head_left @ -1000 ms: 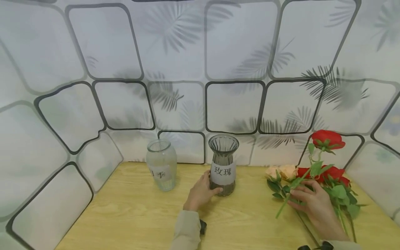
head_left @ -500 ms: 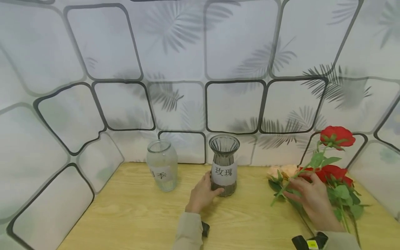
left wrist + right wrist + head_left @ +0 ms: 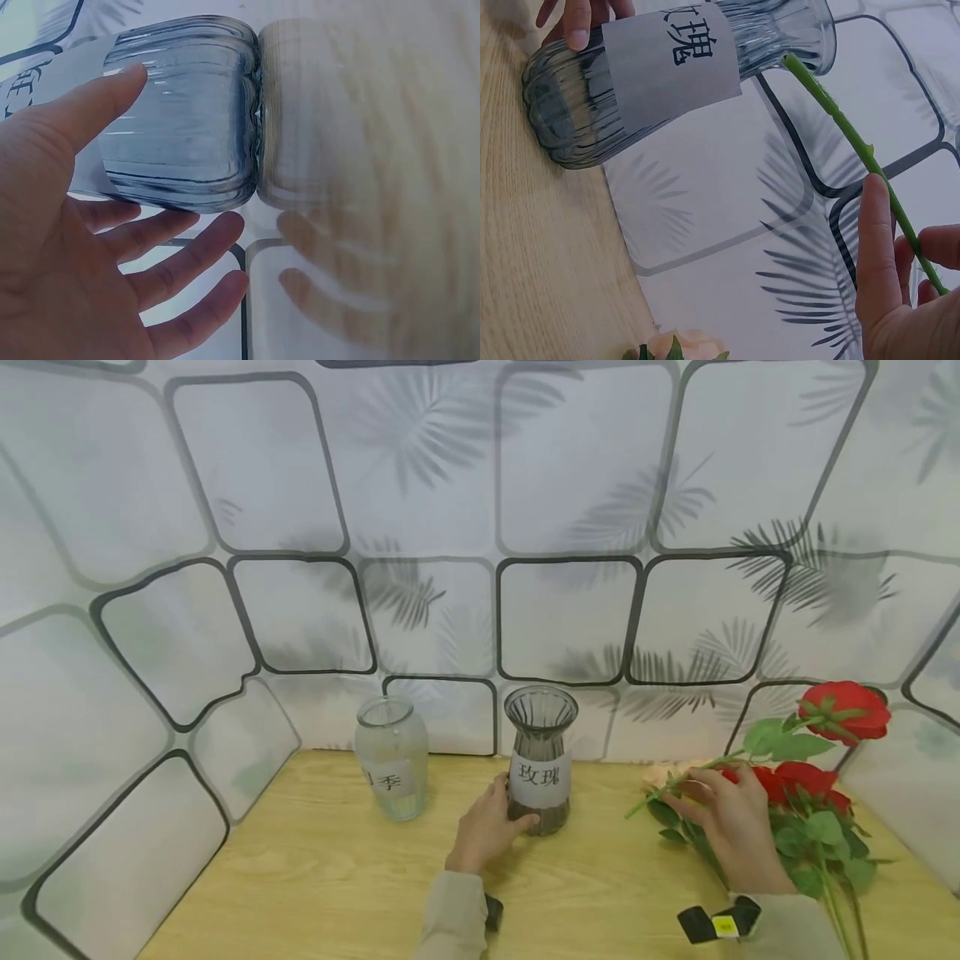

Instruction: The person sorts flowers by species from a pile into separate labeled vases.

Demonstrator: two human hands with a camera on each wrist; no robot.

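My left hand (image 3: pixel 487 828) holds the lower part of a grey fluted glass vase (image 3: pixel 538 817), thumb in front and fingers round its left side. In the left wrist view the thumb lies along the glass (image 3: pixel 180 112), with some fingertips apart from it. The vase stands upright, with a white label of dark characters. My right hand (image 3: pixel 731 827) pinches the green stem of a red rose (image 3: pixel 846 712). The bloom leans to the upper right, and the bare stem end (image 3: pixel 810 79) points left toward the vase, apart from it in the head view.
A clear glass vase (image 3: pixel 392 752) with a similar label stands to the left. Several red flowers (image 3: pixel 806 781) lie on the wooden table (image 3: pixel 322 877) at right, beside peach flowers (image 3: pixel 686 345) partly hidden by my right hand. A patterned backdrop (image 3: pixel 570 618) rises behind.
The held rose has tilted from nearly upright toward level, its bloom moving right and its stem end left and up. My right hand has shifted slightly left and up; my left stays on the vase.
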